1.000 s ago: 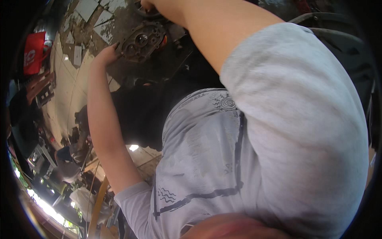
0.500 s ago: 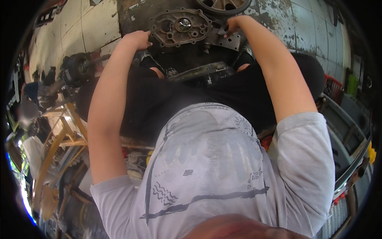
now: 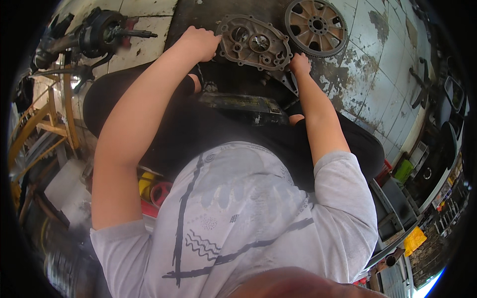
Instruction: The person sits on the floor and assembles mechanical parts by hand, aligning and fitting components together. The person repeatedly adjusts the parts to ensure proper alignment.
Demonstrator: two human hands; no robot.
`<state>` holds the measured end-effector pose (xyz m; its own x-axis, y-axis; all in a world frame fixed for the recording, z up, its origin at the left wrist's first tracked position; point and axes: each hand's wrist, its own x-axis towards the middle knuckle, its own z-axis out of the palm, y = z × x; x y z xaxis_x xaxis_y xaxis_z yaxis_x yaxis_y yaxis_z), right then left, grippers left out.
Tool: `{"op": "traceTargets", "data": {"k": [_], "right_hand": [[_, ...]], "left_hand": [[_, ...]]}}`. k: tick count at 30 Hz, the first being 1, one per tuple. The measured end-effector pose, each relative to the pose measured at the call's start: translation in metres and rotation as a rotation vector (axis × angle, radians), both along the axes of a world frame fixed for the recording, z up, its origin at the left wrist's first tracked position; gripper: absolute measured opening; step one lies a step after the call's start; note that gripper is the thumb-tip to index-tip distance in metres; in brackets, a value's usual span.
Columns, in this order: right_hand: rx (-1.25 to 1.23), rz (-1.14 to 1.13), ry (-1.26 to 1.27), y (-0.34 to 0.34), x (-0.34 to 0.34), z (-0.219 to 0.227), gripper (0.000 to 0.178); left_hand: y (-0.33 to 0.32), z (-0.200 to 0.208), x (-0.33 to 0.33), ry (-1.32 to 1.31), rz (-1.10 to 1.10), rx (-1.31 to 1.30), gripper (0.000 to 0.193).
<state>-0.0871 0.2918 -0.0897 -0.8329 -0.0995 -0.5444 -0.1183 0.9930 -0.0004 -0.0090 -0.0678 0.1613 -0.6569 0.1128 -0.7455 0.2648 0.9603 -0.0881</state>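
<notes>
A rust-brown metal gear housing cover [image 3: 227, 45], oval with bolt lugs round its rim and a round bore, lies at the top of the view in front of my legs. At its left rim my left hand [image 3: 199, 42] is closed, fingers curled onto the edge. My right hand [image 3: 300, 64] is closed at its lower right rim; the fingertips are partly hidden. A flat metal bracket [image 3: 286, 79] with holes shows below the cover, next to my right hand. Just beyond that hand lies a toothed flywheel [image 3: 318, 25] with spokes.
A dark metal block [image 3: 243, 103] sits between my feet. A black shaft assembly [image 3: 102, 34] stands at the upper left, above a wooden frame [image 3: 52, 124]. Worn tiles [image 3: 365, 74] with peeling patches extend to the right. Grey cases [image 3: 392, 203] and a yellow item [image 3: 414, 240] are at the lower right.
The view has swung, so the flywheel now shows nearly whole. My right hand has moved from over the bracket to the cover's right rim. My left hand stays at the left rim.
</notes>
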Motion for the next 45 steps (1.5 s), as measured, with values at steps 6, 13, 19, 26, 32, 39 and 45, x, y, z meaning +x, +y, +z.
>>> {"op": "traceTargets", "data": {"k": [6,13,19,26,32,39,45], "right_hand": [[-0.159,-0.062,0.027,0.023,-0.011,-0.020,0.059],[-0.043,0.119,-0.098,0.039,-0.037,0.016,0.070],[0.103,0.179,-0.175,0.052,-0.072,0.123,0.058],[-0.278,0.321,0.217,0.011,0.020,0.257,0.065],[-0.222,0.580,0.036,-0.009,0.071,0.217,0.072],[-0.168,0.435,0.209,0.008,0.053,0.225,0.068],[-0.227,0.352,0.244,0.031,0.062,0.192,0.067]], "left_hand": [[0.001,-0.003,-0.002,-0.017,-0.048,-0.017,0.064],[0.001,-0.010,0.006,-0.034,-0.004,0.135,0.065],[-0.010,-0.030,0.013,-0.337,-0.005,-0.016,0.062],[0.041,-0.008,0.034,0.092,0.070,0.327,0.073],[0.016,-0.049,0.046,0.086,-0.081,0.250,0.075],[0.021,-0.057,0.040,0.030,-0.104,0.208,0.068],[0.028,-0.065,0.042,-0.029,-0.125,0.239,0.071]]}}
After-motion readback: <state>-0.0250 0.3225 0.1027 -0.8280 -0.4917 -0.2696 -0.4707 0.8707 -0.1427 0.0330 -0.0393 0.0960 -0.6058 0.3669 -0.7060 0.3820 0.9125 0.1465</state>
